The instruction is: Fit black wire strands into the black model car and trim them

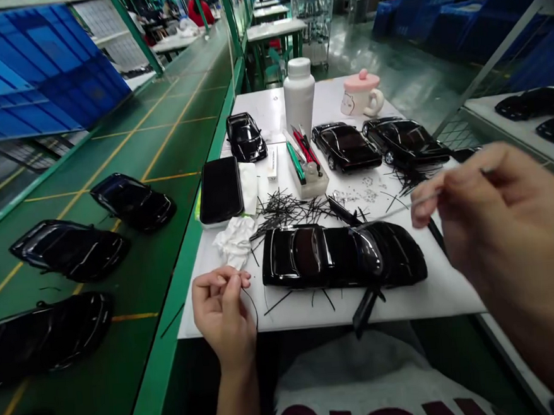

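A glossy black model car (344, 253) lies lengthwise at the front of the white table, between my hands. My left hand (225, 312) is closed in a pinch beside its left end, with a thin black strip (255, 307) curving down from the fingertips. Raised above the car's right end, my right hand (500, 217) grips a thin pointed metal tool (403, 209), slightly blurred; its exact kind is unclear. The tool's tip points left toward the car's far side. A pile of thin black strips (291, 208) lies behind the car, and a few stick out in front.
Behind stand a tool holder (312, 183), a white bottle (300, 95), a lidded mug (361, 94) and more black cars (346, 146). At left are a phone (219, 189) and crumpled tissue (234, 241). Several cars (133, 202) sit on the green conveyor (158, 137).
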Tool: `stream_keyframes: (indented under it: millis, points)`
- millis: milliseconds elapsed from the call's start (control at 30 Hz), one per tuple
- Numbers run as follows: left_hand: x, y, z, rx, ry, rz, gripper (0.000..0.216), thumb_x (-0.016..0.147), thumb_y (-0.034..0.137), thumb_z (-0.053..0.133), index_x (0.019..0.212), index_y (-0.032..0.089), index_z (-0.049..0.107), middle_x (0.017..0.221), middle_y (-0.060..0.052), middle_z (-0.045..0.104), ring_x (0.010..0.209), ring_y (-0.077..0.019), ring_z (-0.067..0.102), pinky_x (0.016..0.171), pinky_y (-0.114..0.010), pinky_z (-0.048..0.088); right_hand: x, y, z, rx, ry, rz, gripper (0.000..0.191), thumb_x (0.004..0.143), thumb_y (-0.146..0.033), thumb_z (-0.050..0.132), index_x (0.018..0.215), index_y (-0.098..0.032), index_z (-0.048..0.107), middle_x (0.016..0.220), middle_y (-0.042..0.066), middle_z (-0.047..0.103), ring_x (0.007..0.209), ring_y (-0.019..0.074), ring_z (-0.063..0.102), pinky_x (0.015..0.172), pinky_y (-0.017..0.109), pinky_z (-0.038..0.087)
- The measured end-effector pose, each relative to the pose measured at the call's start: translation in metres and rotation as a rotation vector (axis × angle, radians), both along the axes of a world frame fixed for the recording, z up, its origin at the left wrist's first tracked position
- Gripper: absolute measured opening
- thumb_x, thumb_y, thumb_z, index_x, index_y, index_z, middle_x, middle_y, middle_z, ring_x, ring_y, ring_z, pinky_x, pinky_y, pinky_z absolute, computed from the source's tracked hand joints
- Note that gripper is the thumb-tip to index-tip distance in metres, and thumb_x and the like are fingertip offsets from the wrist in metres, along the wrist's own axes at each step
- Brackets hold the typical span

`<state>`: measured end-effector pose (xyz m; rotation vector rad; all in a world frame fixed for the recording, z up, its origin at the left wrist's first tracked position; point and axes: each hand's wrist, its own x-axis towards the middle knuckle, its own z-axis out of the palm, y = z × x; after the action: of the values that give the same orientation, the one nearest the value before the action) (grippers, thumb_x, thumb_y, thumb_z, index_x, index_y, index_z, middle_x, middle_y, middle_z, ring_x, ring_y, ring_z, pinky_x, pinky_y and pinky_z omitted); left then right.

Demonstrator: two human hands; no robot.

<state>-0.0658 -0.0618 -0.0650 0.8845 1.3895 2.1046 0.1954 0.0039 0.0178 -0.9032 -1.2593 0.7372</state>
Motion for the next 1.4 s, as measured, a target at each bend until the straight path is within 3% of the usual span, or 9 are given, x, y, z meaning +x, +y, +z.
stream_keyframes:
  millis: [133, 300, 700, 1067, 1200, 1400]
  points:
    - [0.001, 0.002, 0.003, 0.0, 0.027, -0.006, 0.027, 0.072, 0.016, 0.073, 0.077, 0.021, 0.047, 0.068, 0.007, 0.055, 0.057, -0.0088, 0.055, 0.069, -0.028, 0.053, -0.009, -0.049, -0.029, -0.117, 0.101, -0.028, 0.019, 0.093, -0.03, 0.072, 0.078, -0.027, 0.062, 0.062, -0.002, 0.069, 0.051, 0.0178, 0.063, 0.046, 0.032, 0.052]
    - [0.0, 0.002, 0.005, -0.018, 0.069, -0.035, 0.028, 0.073, 0.016, 0.073, 0.078, 0.021, 0.046, 0.067, 0.008, 0.053, 0.057, -0.009, 0.054, 0.069, -0.029, 0.053, -0.016, -0.063, -0.05, -0.169, 0.1, -0.029, 0.021, 0.097, -0.026, 0.067, 0.078, -0.024, 0.057, 0.065, -0.002, 0.07, 0.056, 0.0142, 0.066, 0.051, 0.026, 0.056]
    - [0.001, 0.003, 0.005, -0.04, 0.095, -0.003, 0.027, 0.07, 0.016, 0.071, 0.077, 0.021, 0.045, 0.067, 0.007, 0.054, 0.056, -0.0079, 0.055, 0.068, -0.028, 0.054, -0.024, -0.069, -0.065, -0.041, -0.049, 0.029, 0.017, 0.097, -0.01, 0.058, 0.088, -0.024, 0.059, 0.072, -0.003, 0.068, 0.068, 0.0151, 0.067, 0.061, 0.031, 0.055]
    - [-0.003, 0.014, 0.004, -0.01, 0.122, -0.001, 0.029, 0.067, 0.015, 0.074, 0.078, 0.02, 0.047, 0.067, 0.007, 0.055, 0.058, -0.0085, 0.055, 0.07, -0.028, 0.052, -0.026, -0.068, -0.072, 0.129, -0.134, 0.029, 0.015, 0.094, -0.009, 0.061, 0.09, -0.024, 0.061, 0.075, -0.001, 0.068, 0.068, 0.0164, 0.066, 0.064, 0.035, 0.055]
    - [-0.01, 0.024, -0.002, 0.004, 0.162, -0.023, 0.029, 0.068, 0.014, 0.072, 0.079, 0.019, 0.045, 0.071, 0.006, 0.055, 0.061, -0.0067, 0.054, 0.066, -0.023, 0.049, -0.005, -0.07, -0.062, 0.14, 0.04, -0.106, 0.012, 0.1, -0.022, 0.061, 0.09, -0.027, 0.056, 0.072, -0.003, 0.068, 0.064, 0.0151, 0.068, 0.061, 0.033, 0.056]
    - [-0.024, 0.045, -0.003, -0.058, 0.224, -0.134, 0.029, 0.076, 0.002, 0.057, 0.081, 0.021, 0.035, 0.069, 0.008, 0.046, 0.056, -0.0045, 0.047, 0.058, -0.017, 0.043, 0.077, -0.094, -0.045, 0.314, 0.232, -0.612, 0.033, 0.093, -0.046, 0.063, 0.078, -0.029, 0.039, 0.063, -0.005, 0.058, 0.06, 0.0134, 0.062, 0.058, 0.027, 0.055]
